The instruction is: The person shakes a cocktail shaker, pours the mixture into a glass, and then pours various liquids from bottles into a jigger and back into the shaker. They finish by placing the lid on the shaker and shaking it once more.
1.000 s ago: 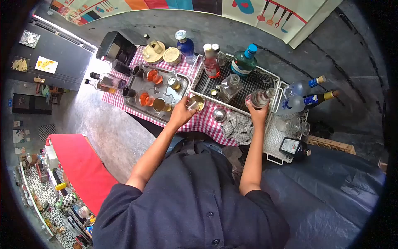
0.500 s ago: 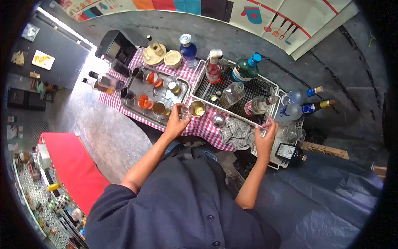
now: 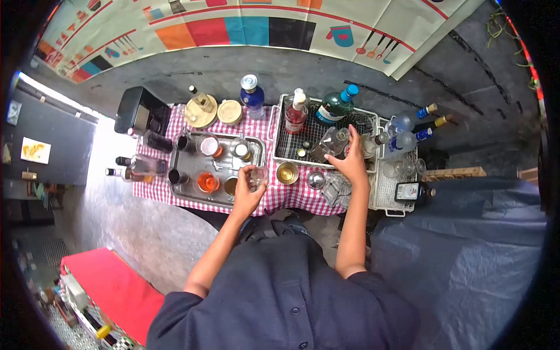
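The left hand [image 3: 246, 195] is curled around a small glass [image 3: 255, 177], held at the front edge of the table [image 3: 280, 195] just past the right end of the steel tray [image 3: 217, 165]. The right hand [image 3: 354, 161] reaches into the wire rack [image 3: 291, 131] with fingers loosely bent over a clear bottle [image 3: 328, 143] lying near the rack's front rim — it seems to grip the bottle, though the hand hides the contact. A brass cup [image 3: 287, 172] stands between the two hands.
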The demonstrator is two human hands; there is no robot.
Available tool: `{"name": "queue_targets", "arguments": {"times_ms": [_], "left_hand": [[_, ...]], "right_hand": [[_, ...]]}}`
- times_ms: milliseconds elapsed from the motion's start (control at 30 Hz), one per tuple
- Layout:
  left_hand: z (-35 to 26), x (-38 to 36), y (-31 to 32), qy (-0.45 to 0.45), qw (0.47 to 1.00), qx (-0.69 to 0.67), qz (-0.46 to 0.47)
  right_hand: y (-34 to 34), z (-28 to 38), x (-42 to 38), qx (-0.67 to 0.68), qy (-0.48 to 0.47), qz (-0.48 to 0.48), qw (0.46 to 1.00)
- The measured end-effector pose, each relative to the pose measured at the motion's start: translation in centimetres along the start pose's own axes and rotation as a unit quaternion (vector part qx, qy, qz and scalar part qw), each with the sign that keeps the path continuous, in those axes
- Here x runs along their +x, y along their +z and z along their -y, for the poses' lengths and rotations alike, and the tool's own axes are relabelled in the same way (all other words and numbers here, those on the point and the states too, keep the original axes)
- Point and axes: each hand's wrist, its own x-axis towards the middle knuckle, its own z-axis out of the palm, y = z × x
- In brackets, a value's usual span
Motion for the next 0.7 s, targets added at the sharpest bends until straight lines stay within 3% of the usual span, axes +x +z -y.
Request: {"name": "queue_targets", "arguments": {"times_ms": [100, 233, 333, 433, 467, 567, 700], "left_hand": [[0.1, 0.3, -1.8, -0.026, 0.995, -0.089, 0.027], [-0.8, 0.4, -3.7, -0.037, 0.991, -0.114, 0.06], [-1.2, 0.7, -4.7, -0.051, 0.986, -0.127, 0.099], [-1.0, 1.5, -5.3, -0.057, 0.981, -0.13, 0.131], [-0.9, 1.6, -5.4, -0.059, 0.981, -0.125, 0.136], [-0.6, 1.9, -5.7, -0.067, 0.978, -0.132, 0.15], [-1.0, 1.9, -7.2, -0.068, 0.973, -0.149, 0.161]], "right_hand": [[3.2, -4.4, 0.2, 0.079, 0.058, 0.015, 0.995], [6.5, -5.9, -0.6, 0.234, 0.045, -0.114, 0.964], [7.7, -7.9, -0.8, 0.275, 0.127, -0.06, 0.951], [9.8, -9.9, -1.2, 0.152, 0.112, -0.09, 0.978], [10.5, -10.7, -1.1, 0.156, 0.115, -0.112, 0.975], [10.5, -9.0, -0.9, 0.158, 0.153, -0.056, 0.974], [11.1, -8.7, -0.5, 0.2, 0.158, -0.116, 0.96]]}}
